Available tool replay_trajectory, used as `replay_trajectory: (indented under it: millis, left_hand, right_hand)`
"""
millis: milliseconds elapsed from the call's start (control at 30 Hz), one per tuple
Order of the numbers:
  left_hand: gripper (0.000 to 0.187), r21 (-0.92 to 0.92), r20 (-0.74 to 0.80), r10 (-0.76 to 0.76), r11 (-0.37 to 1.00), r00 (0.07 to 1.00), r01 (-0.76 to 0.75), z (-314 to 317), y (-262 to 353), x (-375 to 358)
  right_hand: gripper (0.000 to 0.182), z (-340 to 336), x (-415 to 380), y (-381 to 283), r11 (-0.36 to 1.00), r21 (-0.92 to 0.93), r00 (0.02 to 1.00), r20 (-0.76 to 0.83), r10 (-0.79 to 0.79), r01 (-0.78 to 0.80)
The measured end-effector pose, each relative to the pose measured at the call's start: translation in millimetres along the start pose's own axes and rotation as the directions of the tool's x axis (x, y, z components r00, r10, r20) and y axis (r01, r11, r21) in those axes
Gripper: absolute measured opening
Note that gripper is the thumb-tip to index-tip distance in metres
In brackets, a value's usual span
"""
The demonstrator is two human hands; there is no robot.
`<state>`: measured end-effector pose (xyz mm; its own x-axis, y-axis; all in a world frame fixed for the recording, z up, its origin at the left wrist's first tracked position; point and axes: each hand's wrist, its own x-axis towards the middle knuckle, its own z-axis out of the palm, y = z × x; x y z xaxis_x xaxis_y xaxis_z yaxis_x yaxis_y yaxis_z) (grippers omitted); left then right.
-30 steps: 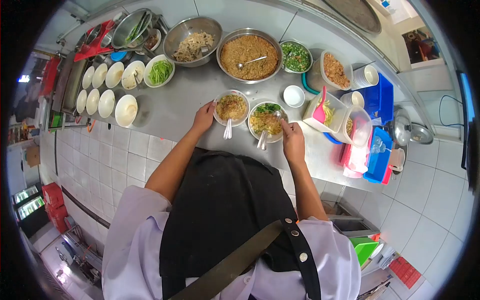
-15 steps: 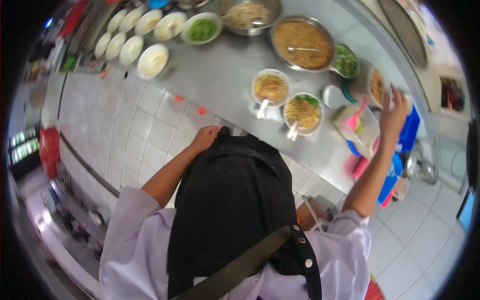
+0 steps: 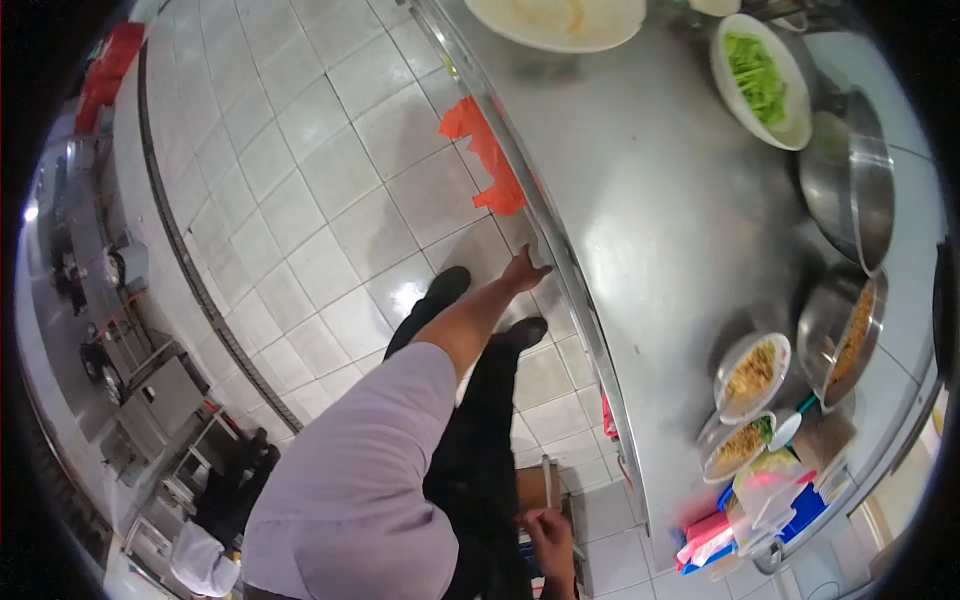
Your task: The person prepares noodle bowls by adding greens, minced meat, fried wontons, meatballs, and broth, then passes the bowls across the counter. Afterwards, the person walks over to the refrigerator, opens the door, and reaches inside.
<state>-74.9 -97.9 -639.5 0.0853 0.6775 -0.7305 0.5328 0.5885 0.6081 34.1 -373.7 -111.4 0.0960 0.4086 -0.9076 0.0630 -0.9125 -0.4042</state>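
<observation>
My left hand [image 3: 525, 271] hangs beside the front edge of the steel table [image 3: 650, 230], holding nothing, with some of its fingers apart. Low in the view, my right hand [image 3: 548, 540] is by my dark trousers with its fingers curled in; whether anything is inside them is hidden. Two bowls of noodles stand at the table's right end: one bowl [image 3: 752, 378] with a spoon, and another bowl [image 3: 738, 450] topped with chopped greens. Neither hand touches them.
Red plastic [image 3: 487, 155] hangs off the table edge. On the table are a bowl of cut greens [image 3: 760, 80], a white bowl [image 3: 560, 22], a steel basin [image 3: 845, 180] and a pan of brown food [image 3: 845, 335]. A wheeled rack [image 3: 165, 400] stands left on the tiled floor.
My view has swung left along the table. My right hand has come back from the containers at the far end to my side; my left hand has stretched out near the table edge.
</observation>
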Motion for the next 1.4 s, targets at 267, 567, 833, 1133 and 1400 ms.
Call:
replay_trajectory:
  millis: [267,567,833,1133,1400]
  left_hand:
    - [0.065,-0.423,-0.168,-0.131,0.905,0.977,0.048,46,-58,16]
    - [0.054,-0.516,-0.046,-0.302,0.824,0.952,0.236,-175,-163,-259]
    - [0.058,-0.575,0.006,-0.154,0.808,0.988,0.129,-297,-112,-459]
    - [0.069,-0.762,-0.068,-0.210,0.642,0.975,0.085,-314,-15,-548]
    - [0.079,-0.825,-0.280,-0.248,0.556,0.928,-0.100,-292,47,-539]
  right_hand:
    - [0.023,-18,62,28,0.994,0.106,0.977,-0.207,0.050,-0.028]
    - [0.035,21,111,29,0.808,-0.409,0.893,0.037,-0.448,0.423]
    - [0.051,68,100,-102,0.394,-0.650,0.577,0.085,-0.812,0.650]
    - [0.023,-62,82,-405,0.071,-0.798,0.009,-0.082,-0.997,0.598]
    - [0.021,-209,151,-670,-0.008,-0.959,-0.181,-0.045,-0.982,0.284]
